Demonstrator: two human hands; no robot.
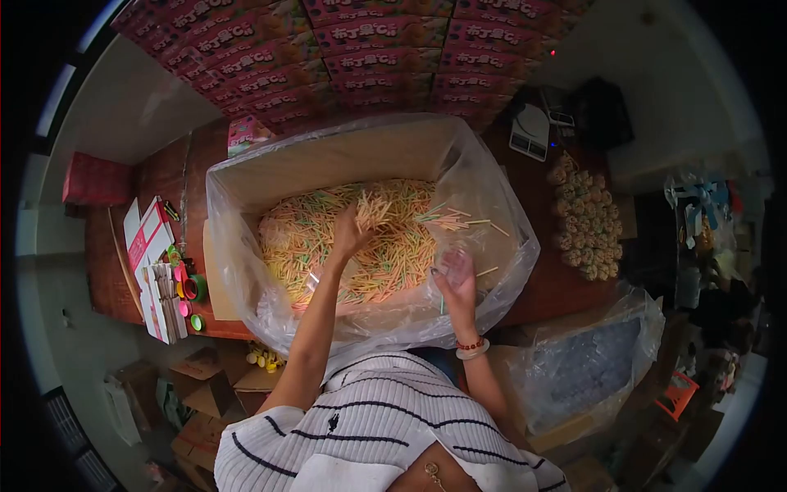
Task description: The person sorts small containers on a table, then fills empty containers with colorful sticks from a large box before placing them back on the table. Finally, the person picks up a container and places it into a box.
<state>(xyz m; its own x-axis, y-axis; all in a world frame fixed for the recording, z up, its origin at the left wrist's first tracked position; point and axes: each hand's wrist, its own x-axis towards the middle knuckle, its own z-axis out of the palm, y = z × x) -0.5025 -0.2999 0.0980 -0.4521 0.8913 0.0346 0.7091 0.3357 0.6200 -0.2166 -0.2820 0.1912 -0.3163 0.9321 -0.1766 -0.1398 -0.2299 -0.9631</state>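
Note:
A large carton lined with a clear plastic bag point(525, 238) holds a deep heap of thin pastel sticks point(393, 271) in yellow, orange, pink and green. Over the middle of the heap, my left hand point(351, 236) is closed around a bunch of sticks point(375, 210), which fan out from its fingers. My right hand point(457, 287) grips a small clear plastic cup point(453, 264) at the right side of the heap. Some loose sticks point(459, 220) lie on the liner just beyond the cup. Whether the cup contains anything is hard to make out.
Stacked pink printed boxes point(377, 57) rise behind the carton. On the right stand a white scale point(529, 131) and a pile of round bundles point(586, 221). Leftward are papers point(160, 303) and a green tape roll point(195, 287). A plastic-lined box point(582, 369) sits lower right.

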